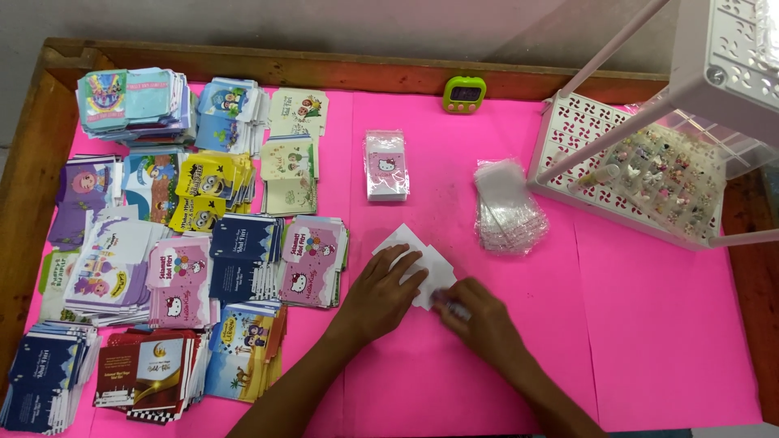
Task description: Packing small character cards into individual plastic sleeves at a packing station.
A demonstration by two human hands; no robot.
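**Both hands on the white paper at mid-table**

I'm looking down at a table [649,341] covered in bright pink sheeting, framed by a worn wooden rim [324,69], with a grey wall behind it. Stacks of printed cards [187,243] fill the left side. A pink card pack [385,165] sits near the centre, a green timer [464,93] by the far rim, clear plastic sleeves [507,207] right of centre, and a white perforated rack [641,154] at far right.

The white paper [418,259] lies flat just ahead of me, its long axis running diagonally from near right toward far left, one corner pointing away.

My left hand [381,296] rests palm down on it, fingers spread slightly and pressing the sheet. My right hand [479,320] is curled, fingertips pinched together at the paper's near right edge on something small; I cannot tell what. Both forearms come in from the bottom edge, angled toward each other.
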